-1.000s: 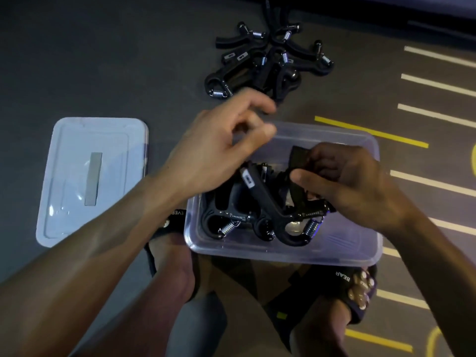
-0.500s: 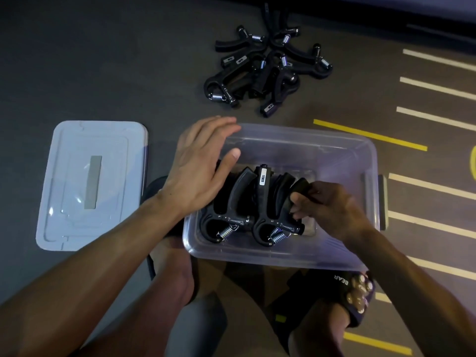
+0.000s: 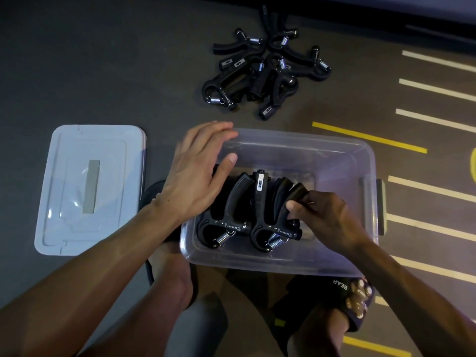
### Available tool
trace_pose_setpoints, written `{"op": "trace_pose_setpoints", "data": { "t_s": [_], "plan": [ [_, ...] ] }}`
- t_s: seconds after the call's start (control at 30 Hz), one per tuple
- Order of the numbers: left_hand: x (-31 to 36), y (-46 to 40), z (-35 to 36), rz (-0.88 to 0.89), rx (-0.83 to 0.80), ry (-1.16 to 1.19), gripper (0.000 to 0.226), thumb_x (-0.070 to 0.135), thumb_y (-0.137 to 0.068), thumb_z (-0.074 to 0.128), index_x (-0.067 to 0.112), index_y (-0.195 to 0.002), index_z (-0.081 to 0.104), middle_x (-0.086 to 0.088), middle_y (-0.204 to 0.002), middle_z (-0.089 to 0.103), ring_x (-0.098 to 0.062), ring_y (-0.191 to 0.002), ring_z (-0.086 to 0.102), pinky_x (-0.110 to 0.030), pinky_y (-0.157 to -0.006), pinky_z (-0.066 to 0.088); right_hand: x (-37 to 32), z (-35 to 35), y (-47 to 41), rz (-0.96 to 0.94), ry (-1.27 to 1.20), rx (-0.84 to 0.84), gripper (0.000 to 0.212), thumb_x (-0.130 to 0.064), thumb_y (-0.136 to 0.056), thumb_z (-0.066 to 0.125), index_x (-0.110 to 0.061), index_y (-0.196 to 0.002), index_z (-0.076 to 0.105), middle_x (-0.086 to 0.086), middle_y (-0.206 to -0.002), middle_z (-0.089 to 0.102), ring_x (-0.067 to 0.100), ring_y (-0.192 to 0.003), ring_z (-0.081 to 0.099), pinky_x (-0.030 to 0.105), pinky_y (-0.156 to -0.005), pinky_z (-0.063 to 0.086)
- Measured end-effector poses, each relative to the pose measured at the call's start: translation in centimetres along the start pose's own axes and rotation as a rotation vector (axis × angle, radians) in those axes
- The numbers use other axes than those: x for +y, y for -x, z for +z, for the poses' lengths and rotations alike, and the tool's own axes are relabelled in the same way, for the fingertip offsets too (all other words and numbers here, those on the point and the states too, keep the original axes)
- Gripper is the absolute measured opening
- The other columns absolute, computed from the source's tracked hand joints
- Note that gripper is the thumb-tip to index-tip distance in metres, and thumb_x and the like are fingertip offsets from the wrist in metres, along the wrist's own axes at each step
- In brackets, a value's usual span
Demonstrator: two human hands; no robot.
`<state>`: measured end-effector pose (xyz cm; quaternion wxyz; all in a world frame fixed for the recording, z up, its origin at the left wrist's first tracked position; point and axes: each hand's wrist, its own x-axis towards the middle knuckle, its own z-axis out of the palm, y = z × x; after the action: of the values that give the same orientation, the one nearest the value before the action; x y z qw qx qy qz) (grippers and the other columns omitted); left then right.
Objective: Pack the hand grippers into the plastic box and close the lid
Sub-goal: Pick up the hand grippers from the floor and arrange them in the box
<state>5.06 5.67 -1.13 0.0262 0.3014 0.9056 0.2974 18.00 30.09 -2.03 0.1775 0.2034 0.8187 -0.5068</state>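
Note:
A clear plastic box (image 3: 304,148) stands on the floor between my feet. Several black hand grippers (image 3: 231,212) with steel springs lie packed in its left half. My left hand (image 3: 195,176) lies flat with straight fingers over the box's left rim, above the grippers. My right hand (image 3: 324,217) pinches the padded handle of the rightmost gripper (image 3: 288,199) inside the box. A pile of several more grippers (image 3: 262,73) lies on the floor beyond the box. The pale lid (image 3: 90,189) lies flat on the floor to the left.
The floor is dark mat with white stripes (image 3: 435,119) and yellow stripes (image 3: 368,137) on the right. My sandalled feet (image 3: 355,300) sit under the box's near edge. A dark ledge runs along the top of the view.
My right hand has lowered the gripper into the box and set it beside the others. My left hand opened and settled flat over the box's left rim.

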Motion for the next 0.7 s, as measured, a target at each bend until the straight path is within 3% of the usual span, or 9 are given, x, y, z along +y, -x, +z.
{"op": "trace_pose_setpoints", "data": {
  "t_s": [0.2, 0.3, 0.4, 0.57, 0.7],
  "plan": [
    [0.0, -0.1, 0.0, 0.003, 0.011, 0.009, 0.037, 0.029, -0.106, 0.049, 0.013, -0.138, 0.057, 0.000, -0.149, 0.051, -0.024, -0.139, 0.042, -0.048, -0.114, 0.035, 0.4, 0.2, 0.1, -0.058, 0.167, 0.051, 0.028, -0.045, -0.091, 0.061, -0.018, -0.086, 0.069, -0.011, -0.073, 0.076, -0.007, -0.072, 0.070, 0.010, -0.062, 0.050],
    [0.0, -0.1, 0.0, 0.003, 0.013, 0.014, 0.037, 0.029, -0.105, 0.049, 0.013, -0.137, 0.058, 0.000, -0.149, 0.051, -0.024, -0.139, 0.042, -0.048, -0.114, 0.035, 0.5, 0.7, 0.3, -0.087, 0.234, 0.096, 0.022, -0.041, -0.093, 0.060, -0.028, -0.076, 0.063, -0.013, -0.068, 0.073, -0.009, -0.068, 0.067, 0.006, -0.056, 0.044],
    [0.0, -0.1, 0.0, -0.005, 0.009, 0.012, 0.037, 0.029, -0.105, 0.049, 0.013, -0.138, 0.057, 0.001, -0.149, 0.051, -0.023, -0.140, 0.041, -0.048, -0.114, 0.036, 0.5, 0.7, 0.4, -0.131, 0.280, 0.102, 0.028, -0.050, -0.093, 0.054, -0.030, -0.072, 0.057, -0.017, -0.067, 0.072, -0.010, -0.067, 0.067, 0.007, -0.056, 0.044],
    [0.1, -0.1, 0.0, -0.009, 0.007, 0.015, 0.037, 0.028, -0.105, 0.050, 0.013, -0.138, 0.057, 0.001, -0.149, 0.051, -0.023, -0.139, 0.041, -0.048, -0.114, 0.035, 1.3, 0.7, 0.5, -0.247, 0.314, 0.089, 0.046, -0.063, -0.091, 0.046, -0.023, -0.075, 0.063, -0.006, -0.063, 0.067, 0.010, -0.057, 0.063, 0.034, -0.056, 0.050],
    [0.1, -0.1, 0.1, -0.008, 0.003, 0.014, 0.036, 0.028, -0.105, 0.050, 0.013, -0.138, 0.057, 0.001, -0.149, 0.051, -0.023, -0.140, 0.041, -0.048, -0.114, 0.035, 0.9, 0.6, 0.6, -0.245, 0.256, 0.051, 0.036, -0.055, -0.089, 0.056, -0.022, -0.082, 0.067, -0.008, -0.069, 0.072, 0.006, -0.065, 0.068, 0.036, -0.063, 0.054]
  ]
}}
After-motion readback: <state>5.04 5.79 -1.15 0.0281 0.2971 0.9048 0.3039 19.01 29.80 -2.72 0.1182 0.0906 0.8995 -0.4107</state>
